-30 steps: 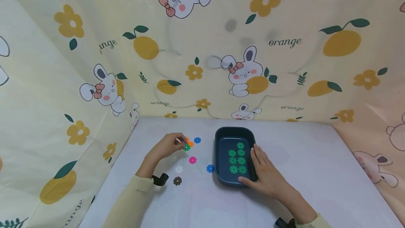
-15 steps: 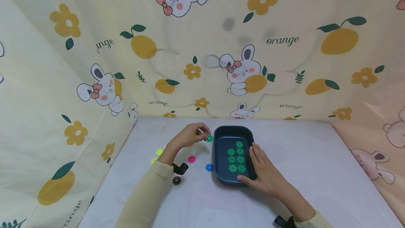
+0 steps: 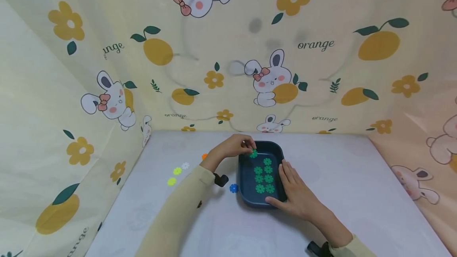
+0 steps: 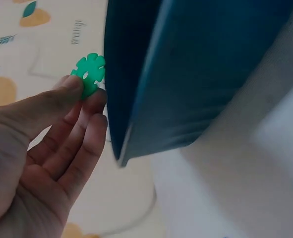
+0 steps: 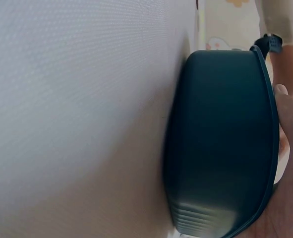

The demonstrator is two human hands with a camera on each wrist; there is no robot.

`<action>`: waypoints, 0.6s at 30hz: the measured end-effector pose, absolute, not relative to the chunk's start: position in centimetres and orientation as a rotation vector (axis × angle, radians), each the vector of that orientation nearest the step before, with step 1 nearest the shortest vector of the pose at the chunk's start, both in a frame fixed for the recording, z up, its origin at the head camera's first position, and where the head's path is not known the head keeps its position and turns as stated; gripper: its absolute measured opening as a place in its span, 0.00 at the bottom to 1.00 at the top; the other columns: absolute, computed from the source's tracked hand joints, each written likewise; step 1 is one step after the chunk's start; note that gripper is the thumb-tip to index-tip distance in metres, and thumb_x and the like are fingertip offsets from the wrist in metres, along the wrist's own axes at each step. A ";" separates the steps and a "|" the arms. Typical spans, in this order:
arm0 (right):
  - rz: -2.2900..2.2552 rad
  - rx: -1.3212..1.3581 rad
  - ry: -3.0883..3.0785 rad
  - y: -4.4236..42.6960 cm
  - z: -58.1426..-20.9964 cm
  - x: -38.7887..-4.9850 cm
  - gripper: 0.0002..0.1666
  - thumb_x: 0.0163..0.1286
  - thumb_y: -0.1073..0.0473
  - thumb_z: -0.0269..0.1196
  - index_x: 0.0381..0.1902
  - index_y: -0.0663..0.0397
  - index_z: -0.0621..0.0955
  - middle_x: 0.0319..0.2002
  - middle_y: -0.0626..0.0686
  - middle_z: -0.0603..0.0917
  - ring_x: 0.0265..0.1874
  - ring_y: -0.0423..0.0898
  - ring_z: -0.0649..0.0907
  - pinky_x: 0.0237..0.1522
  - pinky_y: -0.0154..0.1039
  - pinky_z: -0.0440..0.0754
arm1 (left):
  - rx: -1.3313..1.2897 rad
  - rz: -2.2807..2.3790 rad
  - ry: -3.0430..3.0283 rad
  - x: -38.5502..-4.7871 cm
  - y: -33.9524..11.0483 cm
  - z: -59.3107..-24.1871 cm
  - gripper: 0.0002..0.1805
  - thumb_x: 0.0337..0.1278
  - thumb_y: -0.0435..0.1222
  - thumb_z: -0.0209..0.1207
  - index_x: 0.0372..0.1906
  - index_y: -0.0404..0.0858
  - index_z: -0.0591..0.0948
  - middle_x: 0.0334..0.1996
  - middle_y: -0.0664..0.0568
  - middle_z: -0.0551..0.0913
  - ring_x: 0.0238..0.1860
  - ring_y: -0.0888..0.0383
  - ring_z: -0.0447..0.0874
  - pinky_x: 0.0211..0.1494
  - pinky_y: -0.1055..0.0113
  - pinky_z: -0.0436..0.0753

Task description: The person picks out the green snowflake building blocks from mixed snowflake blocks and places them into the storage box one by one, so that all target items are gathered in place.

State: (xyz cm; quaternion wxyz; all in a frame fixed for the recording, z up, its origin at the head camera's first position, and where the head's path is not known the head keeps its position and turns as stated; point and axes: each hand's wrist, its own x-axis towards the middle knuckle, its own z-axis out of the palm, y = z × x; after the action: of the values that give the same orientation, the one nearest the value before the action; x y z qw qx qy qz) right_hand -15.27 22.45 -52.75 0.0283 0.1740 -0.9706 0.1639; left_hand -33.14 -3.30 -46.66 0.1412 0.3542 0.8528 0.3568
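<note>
My left hand (image 3: 233, 146) pinches a green flower-shaped plastic disc (image 3: 254, 154) between thumb and fingertips, over the far left part of a dark blue tray (image 3: 258, 204). In the left wrist view this notched green disc (image 4: 90, 74) shows a small hole, close beside the tray's rim. Several matching green discs (image 3: 268, 179) lie inside the tray in two columns. My right hand (image 3: 302, 200) rests along the tray's right rim with its fingers stretched out. The right wrist view shows the tray's outer wall (image 5: 220, 134) with that hand at the rim.
Left of the tray, yellow discs (image 3: 172, 181), a white disc (image 3: 185, 165), an orange disc (image 3: 204, 156) and a blue disc (image 3: 233, 188) lie on the white table (image 3: 321, 162). My left forearm partly covers a brown disc (image 3: 199, 204). A patterned curtain (image 3: 214, 102) stands behind.
Carrying the green disc, my left hand has moved right from among the loose discs to above the tray. My right hand has stayed at the rim.
</note>
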 end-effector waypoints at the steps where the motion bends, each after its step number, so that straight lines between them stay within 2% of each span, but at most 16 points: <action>1: 0.504 0.540 -2.992 22.4 -52.8 -15.3 0.73 0.67 0.18 0.61 0.84 0.71 0.54 0.86 0.68 0.48 0.85 0.67 0.51 0.80 0.65 0.57 | 1.028 1.011 2.470 -33.3 -2.9 -46.8 0.05 0.73 0.33 0.67 0.49 0.40 0.88 0.41 0.54 0.88 0.39 0.61 0.83 0.46 0.72 0.82; 9: 0.508 0.550 -2.986 22.4 -52.7 -15.2 0.73 0.68 0.18 0.61 0.83 0.72 0.54 0.86 0.69 0.48 0.85 0.67 0.51 0.80 0.65 0.57 | 1.150 0.800 2.528 -33.9 -0.7 -48.3 0.06 0.73 0.31 0.67 0.49 0.37 0.88 0.42 0.52 0.89 0.42 0.61 0.82 0.49 0.71 0.81; 18: 0.499 0.545 -2.985 22.4 -52.9 -15.3 0.73 0.67 0.18 0.61 0.84 0.71 0.54 0.86 0.68 0.48 0.85 0.66 0.51 0.81 0.64 0.57 | 1.073 0.574 2.624 -34.2 0.8 -50.0 0.06 0.77 0.32 0.63 0.50 0.41 0.88 0.40 0.55 0.85 0.40 0.62 0.77 0.47 0.71 0.78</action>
State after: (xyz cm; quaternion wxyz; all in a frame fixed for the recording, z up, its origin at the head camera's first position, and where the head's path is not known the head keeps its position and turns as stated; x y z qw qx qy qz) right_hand -15.26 22.41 -52.89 0.0333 0.1772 -0.9702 0.1621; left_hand -34.17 0.76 -50.03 0.1241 0.3679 0.9003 0.1969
